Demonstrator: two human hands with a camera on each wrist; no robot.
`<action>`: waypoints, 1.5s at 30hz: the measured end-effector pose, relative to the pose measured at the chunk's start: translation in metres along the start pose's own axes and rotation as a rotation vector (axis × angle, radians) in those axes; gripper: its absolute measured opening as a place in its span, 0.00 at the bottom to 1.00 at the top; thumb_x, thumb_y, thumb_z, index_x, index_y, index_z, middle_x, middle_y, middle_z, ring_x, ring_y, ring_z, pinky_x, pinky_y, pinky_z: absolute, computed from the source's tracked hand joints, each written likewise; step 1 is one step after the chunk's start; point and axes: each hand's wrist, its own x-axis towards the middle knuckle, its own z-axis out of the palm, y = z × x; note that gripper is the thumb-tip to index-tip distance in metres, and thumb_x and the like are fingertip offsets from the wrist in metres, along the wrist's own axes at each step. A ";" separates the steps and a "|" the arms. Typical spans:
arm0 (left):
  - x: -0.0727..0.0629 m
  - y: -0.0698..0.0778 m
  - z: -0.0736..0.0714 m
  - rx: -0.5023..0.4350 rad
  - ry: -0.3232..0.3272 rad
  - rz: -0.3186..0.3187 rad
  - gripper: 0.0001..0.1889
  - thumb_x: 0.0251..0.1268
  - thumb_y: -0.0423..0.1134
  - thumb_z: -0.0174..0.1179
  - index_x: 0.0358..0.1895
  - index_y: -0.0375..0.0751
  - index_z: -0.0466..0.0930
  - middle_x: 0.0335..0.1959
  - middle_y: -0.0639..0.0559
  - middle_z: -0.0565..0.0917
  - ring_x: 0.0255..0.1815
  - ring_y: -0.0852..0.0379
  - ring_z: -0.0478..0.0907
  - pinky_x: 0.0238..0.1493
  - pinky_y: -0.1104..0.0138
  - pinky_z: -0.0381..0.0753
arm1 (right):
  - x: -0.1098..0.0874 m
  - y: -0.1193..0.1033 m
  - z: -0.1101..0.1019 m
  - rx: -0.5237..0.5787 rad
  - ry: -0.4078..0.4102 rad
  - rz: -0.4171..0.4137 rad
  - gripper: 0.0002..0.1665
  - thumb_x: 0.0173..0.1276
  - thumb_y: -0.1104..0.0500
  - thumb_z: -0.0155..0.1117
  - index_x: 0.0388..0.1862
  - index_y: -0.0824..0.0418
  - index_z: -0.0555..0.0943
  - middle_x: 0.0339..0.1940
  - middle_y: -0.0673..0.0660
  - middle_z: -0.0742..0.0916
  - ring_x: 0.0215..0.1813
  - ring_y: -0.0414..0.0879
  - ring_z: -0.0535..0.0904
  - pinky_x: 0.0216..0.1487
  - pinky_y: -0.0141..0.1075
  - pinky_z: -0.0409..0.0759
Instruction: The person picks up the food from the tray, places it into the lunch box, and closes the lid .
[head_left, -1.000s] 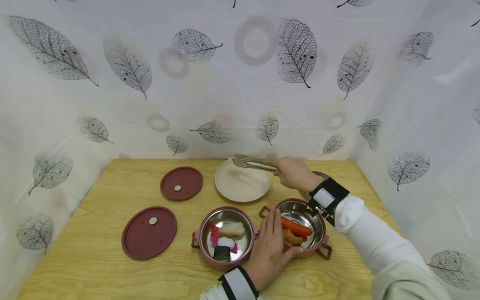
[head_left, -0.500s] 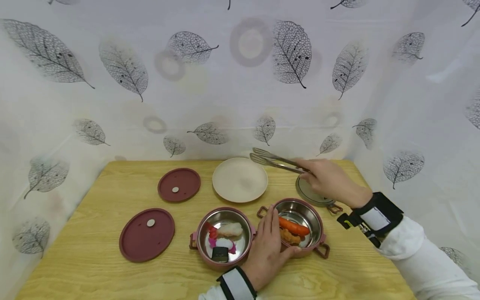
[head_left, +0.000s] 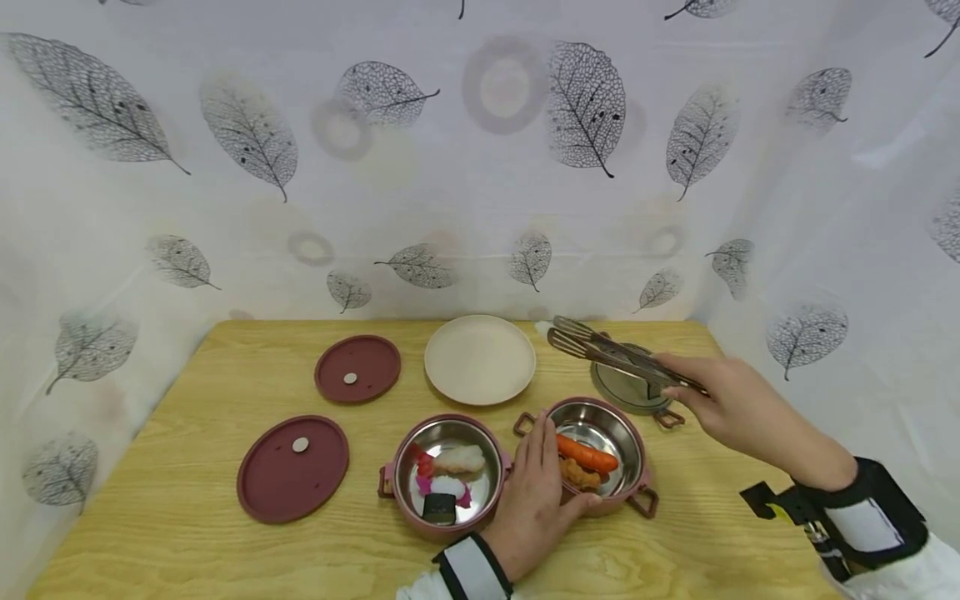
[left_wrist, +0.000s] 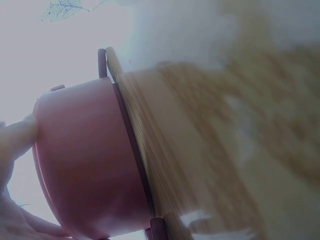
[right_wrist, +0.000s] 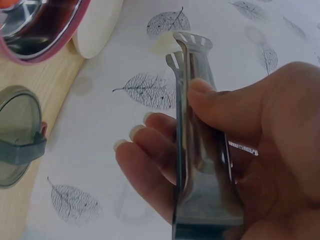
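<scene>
My right hand (head_left: 738, 412) holds metal tongs (head_left: 615, 357) in the air above the glass lid (head_left: 633, 396); the right wrist view shows thumb and fingers around the tongs (right_wrist: 202, 150), with nothing visible between their tips. My left hand (head_left: 531, 492) rests against the pink pot on the right (head_left: 639, 442), fingers straight along its left side and thumb spread at its front. Inside that pot lie an orange sausage-like piece (head_left: 588, 455) and a brown fried piece (head_left: 579, 476). From the left wrist view, fingertips touch the pot's outer wall (left_wrist: 90, 160).
A second pink pot (head_left: 408, 510) stands left of my left hand, holding a black-wrapped sushi roll (head_left: 439, 510) and other sushi-like pieces. Behind the pots sits a cream plate (head_left: 480, 360). Two maroon discs (head_left: 367, 358) lie on the table's left side. A leaf-print curtain (head_left: 420, 200) closes off the back.
My right hand has moved right and nearer with the tongs, from over the cream plate to above the glass lid, uncovering the right pot. The left hand stays on the pot.
</scene>
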 end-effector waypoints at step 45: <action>-0.001 -0.001 -0.002 0.006 0.042 0.039 0.55 0.61 0.63 0.63 0.80 0.38 0.43 0.82 0.43 0.45 0.79 0.45 0.54 0.71 0.50 0.69 | -0.046 -0.010 0.035 -0.162 -0.309 0.110 0.27 0.57 0.59 0.75 0.56 0.59 0.82 0.42 0.55 0.89 0.31 0.46 0.84 0.22 0.33 0.73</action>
